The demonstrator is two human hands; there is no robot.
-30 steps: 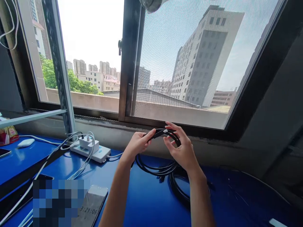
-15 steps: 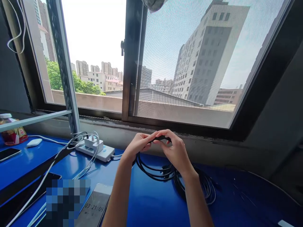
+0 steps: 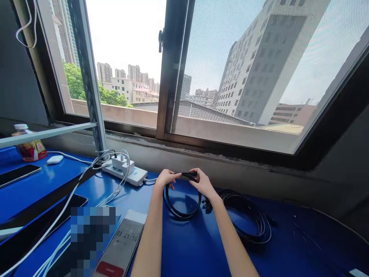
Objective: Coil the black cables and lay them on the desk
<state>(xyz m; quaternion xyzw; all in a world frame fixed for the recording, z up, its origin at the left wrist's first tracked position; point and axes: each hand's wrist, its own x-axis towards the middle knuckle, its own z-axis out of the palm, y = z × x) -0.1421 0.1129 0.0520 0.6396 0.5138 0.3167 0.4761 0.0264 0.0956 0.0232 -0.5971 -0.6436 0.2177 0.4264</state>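
Note:
My left hand (image 3: 166, 179) is closed on a black cable (image 3: 182, 217) at the upper left of its round loop. At the upper right, the fingers of my right hand (image 3: 203, 182) pinch the same cable. Between the hands runs a short dark stretch with a thicker part near my right fingers, perhaps a connector. The loop hangs below both hands, over the blue table; whether its bottom touches the surface I cannot tell. Right of my right wrist lies a larger coil of black cables (image 3: 261, 232), with small dark connectors (image 3: 206, 204) at its left.
A white power strip (image 3: 138, 176) with plugs stands left of my hands. A phone (image 3: 123, 238) showing a timer lies by my left forearm. White cables (image 3: 62, 209) cross the left side near a metal frame post (image 3: 96, 96). The window wall (image 3: 230, 177) rises behind.
My hands have drawn the cable into a rounder loop and sit lower, away from the coil at right. The larger coil is less covered. The whole view has shifted slightly.

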